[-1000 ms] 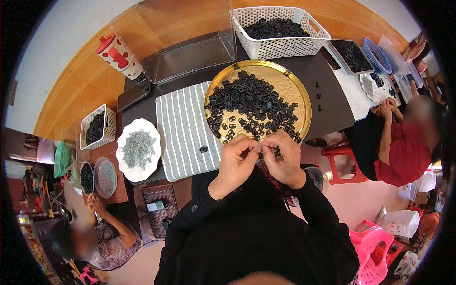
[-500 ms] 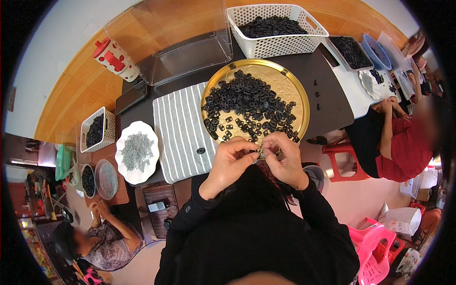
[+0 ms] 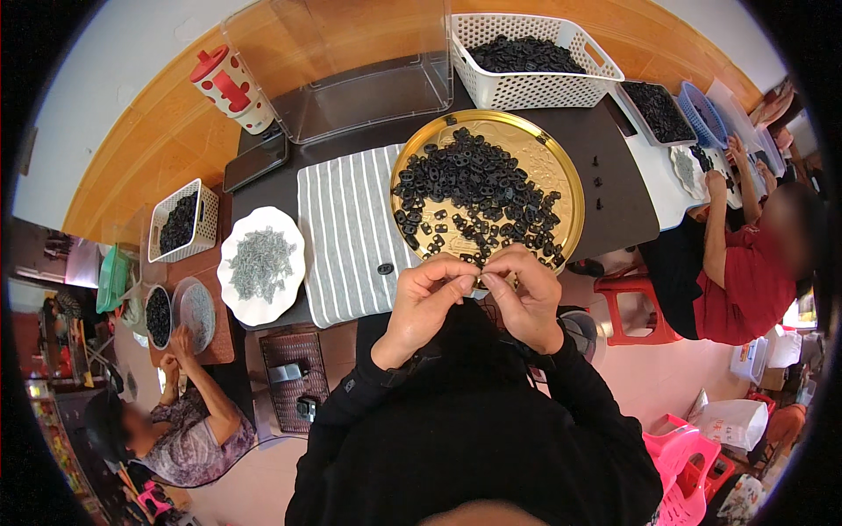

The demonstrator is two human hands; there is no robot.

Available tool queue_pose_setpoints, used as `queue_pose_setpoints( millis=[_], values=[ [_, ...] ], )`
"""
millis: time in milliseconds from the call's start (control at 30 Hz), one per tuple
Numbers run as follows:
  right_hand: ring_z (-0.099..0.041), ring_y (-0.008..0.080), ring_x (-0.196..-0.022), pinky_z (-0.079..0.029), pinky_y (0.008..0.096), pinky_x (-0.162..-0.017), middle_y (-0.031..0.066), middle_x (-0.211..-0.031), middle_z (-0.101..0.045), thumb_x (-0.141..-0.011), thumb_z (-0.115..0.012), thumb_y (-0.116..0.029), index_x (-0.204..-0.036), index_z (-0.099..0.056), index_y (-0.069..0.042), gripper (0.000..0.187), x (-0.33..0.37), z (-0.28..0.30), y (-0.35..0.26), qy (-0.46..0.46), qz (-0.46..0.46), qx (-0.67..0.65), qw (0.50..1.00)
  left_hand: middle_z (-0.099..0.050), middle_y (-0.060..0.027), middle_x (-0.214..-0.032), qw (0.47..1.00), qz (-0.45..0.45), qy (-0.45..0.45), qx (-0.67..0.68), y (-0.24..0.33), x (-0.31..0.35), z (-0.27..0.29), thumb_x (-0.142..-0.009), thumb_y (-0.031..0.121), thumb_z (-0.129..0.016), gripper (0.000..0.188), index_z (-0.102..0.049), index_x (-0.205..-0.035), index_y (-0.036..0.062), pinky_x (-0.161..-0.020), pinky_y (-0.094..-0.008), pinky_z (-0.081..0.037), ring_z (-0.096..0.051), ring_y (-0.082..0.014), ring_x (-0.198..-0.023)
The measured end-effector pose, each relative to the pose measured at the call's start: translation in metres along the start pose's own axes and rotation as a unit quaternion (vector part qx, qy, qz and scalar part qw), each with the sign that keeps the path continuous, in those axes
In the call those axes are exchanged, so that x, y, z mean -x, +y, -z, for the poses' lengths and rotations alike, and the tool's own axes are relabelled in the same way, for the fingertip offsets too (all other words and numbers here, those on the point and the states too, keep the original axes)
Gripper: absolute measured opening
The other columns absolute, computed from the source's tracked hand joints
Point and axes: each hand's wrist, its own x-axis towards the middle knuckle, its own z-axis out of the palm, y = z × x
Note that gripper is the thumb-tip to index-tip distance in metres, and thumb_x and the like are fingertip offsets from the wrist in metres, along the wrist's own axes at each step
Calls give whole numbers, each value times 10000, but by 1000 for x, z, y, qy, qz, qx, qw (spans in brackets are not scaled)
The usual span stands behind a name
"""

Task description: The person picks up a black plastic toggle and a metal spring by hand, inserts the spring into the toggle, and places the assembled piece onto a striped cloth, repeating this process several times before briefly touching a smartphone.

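Observation:
My left hand (image 3: 423, 302) and my right hand (image 3: 528, 296) meet at the near rim of a round gold tray (image 3: 575, 197). Both are closed in a pinch, thumbs and forefingers almost touching. Whatever sits between the fingertips is too small and covered to name. Behind them, a heap of small black plastic pieces with two holes (image 3: 474, 175) fills much of the tray, with looser ones nearer my fingers. One black oval piece (image 3: 385, 269) lies alone on a grey-and-white striped cloth (image 3: 338, 228), left of my left hand.
Left of the cloth stands a scalloped white plate (image 3: 230, 294) of small translucent grey pieces. At the back are a clear plastic box (image 3: 351, 101), a white basket (image 3: 526, 92) of black pieces, and a red-dotted tumbler (image 3: 237, 96). Two co-workers sit at either side, beside a red stool (image 3: 627, 311).
The table has shifted slightly rightward in view. My hands stay pinched together. The left co-worker's hand has reached to a bowl; the right co-worker's hands have parted and moved up over the table.

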Motion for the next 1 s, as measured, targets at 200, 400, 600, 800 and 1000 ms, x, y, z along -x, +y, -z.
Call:
queue_pose_setpoints(
  millis=[200,400,600,800,1000],
  values=[
    [-540,124,-719,-435,251,-664,58,-831,-563,-817,-594,73,-977,-552,-9,185,4,-2,5,-6,-84,-49,995,-618,0,-894,999,20,40,-11,7,13,5,-893,-37,-594,273,-633,-1159,7,-646,-199,-462,-559,-55,-771],
    [-559,128,-731,-450,254,-645,66,-838,-566,-813,-584,89,-1004,-549,0,213,-1,-12,-4,-61,-77,-38,994,-631,3,-888,999,16,34,-18,6,19,9,-890,-47,-587,308,-607,-1192,9,-636,-195,-464,-557,-45,-763],
    [-550,132,-753,-443,260,-685,57,-845,-570,-794,-576,110,-990,-559,-1,226,-8,-10,-11,-113,-86,-17,990,-632,-5,-886,1000,14,23,-12,9,22,11,-887,-73,-567,285,-613,-1160,-4,-651,-192,-454,-547,-41,-758],
    [-566,195,-704,-446,300,-629,89,-806,-578,-767,-598,109,-959,-570,-3,224,-17,-11,-11,-157,30,41,986,-631,-19,-889,999,-4,35,-13,10,27,10,-878,-108,-552,279,-606,-1140,-30,-729,-212,-474,-567,-63,-798],
    [-572,192,-690,-449,291,-610,88,-798,-579,-787,-618,101,-974,-575,-8,221,-14,-22,-15,-181,15,44,982,-619,-32,-946,999,-14,31,37,7,38,17,-872,-124,-540,304,-597,-1157,-36,-778,-207,-462,-562,-63,-868]
  ],
)
